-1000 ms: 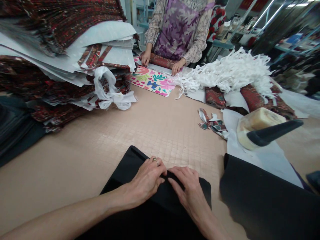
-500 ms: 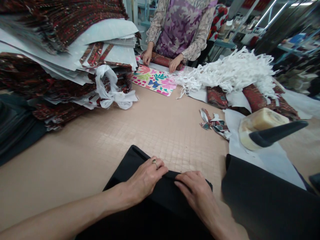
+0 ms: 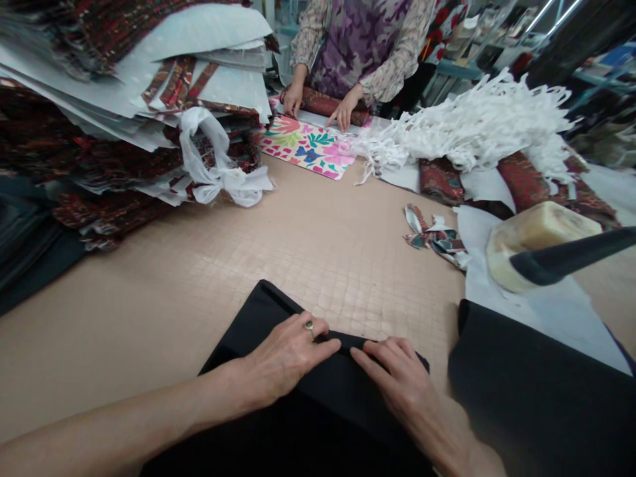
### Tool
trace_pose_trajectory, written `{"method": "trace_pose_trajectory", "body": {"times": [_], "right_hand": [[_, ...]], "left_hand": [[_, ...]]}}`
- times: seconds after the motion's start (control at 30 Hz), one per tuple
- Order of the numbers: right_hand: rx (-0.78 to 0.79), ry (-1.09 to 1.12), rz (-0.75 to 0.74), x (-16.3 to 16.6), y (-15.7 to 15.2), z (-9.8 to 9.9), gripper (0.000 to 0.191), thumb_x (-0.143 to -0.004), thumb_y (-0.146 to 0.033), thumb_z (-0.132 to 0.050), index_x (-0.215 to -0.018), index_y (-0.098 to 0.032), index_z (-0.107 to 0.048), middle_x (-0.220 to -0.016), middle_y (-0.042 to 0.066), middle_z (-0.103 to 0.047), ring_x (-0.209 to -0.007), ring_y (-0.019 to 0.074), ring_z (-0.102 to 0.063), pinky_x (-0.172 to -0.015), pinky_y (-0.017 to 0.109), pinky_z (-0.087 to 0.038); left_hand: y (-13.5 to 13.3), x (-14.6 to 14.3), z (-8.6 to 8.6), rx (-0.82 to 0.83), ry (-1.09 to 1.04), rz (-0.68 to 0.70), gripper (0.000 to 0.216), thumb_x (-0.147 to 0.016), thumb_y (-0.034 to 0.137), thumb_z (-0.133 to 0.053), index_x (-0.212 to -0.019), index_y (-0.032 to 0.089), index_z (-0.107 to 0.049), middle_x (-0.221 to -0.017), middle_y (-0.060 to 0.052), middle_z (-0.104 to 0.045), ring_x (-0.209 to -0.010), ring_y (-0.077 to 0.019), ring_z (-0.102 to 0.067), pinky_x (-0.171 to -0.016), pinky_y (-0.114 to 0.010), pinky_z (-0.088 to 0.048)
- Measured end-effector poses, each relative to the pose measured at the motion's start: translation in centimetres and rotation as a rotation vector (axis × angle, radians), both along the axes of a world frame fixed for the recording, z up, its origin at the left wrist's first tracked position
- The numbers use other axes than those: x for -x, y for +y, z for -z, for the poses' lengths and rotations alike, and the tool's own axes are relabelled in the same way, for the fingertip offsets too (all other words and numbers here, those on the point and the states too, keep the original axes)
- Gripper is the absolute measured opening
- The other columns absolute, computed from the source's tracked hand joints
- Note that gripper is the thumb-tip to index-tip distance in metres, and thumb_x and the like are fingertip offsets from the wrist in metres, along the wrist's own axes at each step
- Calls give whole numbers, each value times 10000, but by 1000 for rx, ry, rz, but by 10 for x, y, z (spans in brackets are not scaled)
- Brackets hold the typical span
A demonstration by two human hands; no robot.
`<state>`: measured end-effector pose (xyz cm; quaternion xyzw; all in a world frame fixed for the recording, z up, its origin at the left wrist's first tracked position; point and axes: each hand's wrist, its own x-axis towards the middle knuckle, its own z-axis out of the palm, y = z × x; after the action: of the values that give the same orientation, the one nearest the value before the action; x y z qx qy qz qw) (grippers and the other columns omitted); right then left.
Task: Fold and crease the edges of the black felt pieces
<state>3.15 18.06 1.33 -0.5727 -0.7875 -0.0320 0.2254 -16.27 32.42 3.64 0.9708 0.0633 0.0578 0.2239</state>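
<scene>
A black piece of fabric (image 3: 318,414) lies on the tan tabletop in front of me, its far edge turned over into a narrow fold. My left hand (image 3: 291,351), with a ring on one finger, grips that folded edge near its middle, fingers bent over it and thumb pointing right. Close by on the right, my right hand (image 3: 397,371) pinches the same fold, thumb and fingertips on the edge. A short stretch of the fold shows between the two thumbs. The near part of the fabric runs out of view below.
Tall stacks of patterned cloth and white sheets (image 3: 199,40) stand at left. A co-worker's hands (image 3: 342,109) rest by a floral panel (image 3: 308,149) at the far side. White strips (image 3: 481,126), fabric scraps (image 3: 432,235), a cream block with a dark handle (image 3: 541,238) and another black cloth (image 3: 536,391) lie at right.
My thumbs and fingers have shifted slightly along the folded edge, still holding it. The view has tilted down a little. The co-worker's hand has moved a bit on the panel.
</scene>
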Motion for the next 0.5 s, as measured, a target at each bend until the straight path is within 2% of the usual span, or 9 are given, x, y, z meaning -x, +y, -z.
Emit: {"method": "trace_pose_trajectory", "body": {"times": [0.13, 0.3, 0.5], "right_hand": [[95, 17, 57, -4, -8, -6, 350, -886, -64, -358, -1149, -194, -549, -946, 73, -616, -795, 147, -535, -706, 327, -429], [19, 75, 66, -33, -30, -10, 333, -846, -44, -457, -1122, -198, -560, -866, 54, -617, -722, 123, -544, -631, 281, -420], [-14, 64, 179, -46, -57, -6, 421, -855, -30, -424, -1219, -229, -495, -936, 74, -617, -851, 161, -561, -710, 332, -428]], "left_hand": [[-1, -3, -4, -91, 64, 37, 383, -831, 44, -450, -1175, 209, -490, -1053, -84, -510, -910, -220, -466, -773, -355, -446], [0, -5, -8, -101, 110, 49, 430, -792, 10, -464, -1177, 199, -499, -1086, -98, -505, -926, -230, -466, -781, -369, -442], [2, -3, -4, -126, 117, 89, 488, -767, -10, -430, -1215, 181, -462, -1127, -107, -486, -986, -251, -437, -819, -394, -416]]}}
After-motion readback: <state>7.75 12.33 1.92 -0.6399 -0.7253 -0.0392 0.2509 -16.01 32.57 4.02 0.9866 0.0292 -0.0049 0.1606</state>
